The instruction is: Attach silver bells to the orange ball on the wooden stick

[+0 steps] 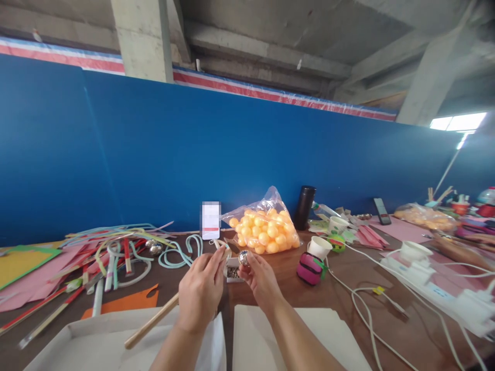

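Note:
My left hand (pixel 203 283) is closed around a wooden stick (pixel 152 322), which slants out toward the lower left. Its far end is hidden by the fingers, and a dark pointed piece (pixel 232 246) shows just beyond them. Between the fingertips of my right hand (pixel 263 278) is a shiny silver ball (pixel 243 257), held up close to the left fingertips. Below and between both hands lies a small white box (pixel 234 279) with tiny metal pieces in it.
A clear bag of orange balls (pixel 266 232) stands behind the hands, with a phone (pixel 211 221) on its left. Tubes and a pale blue cord (pixel 176 252) clutter the left. Paper cups (pixel 320 247), a magenta pouch (pixel 309 269) and white cables (pixel 365 304) lie right, near another person's hand (pixel 448 245).

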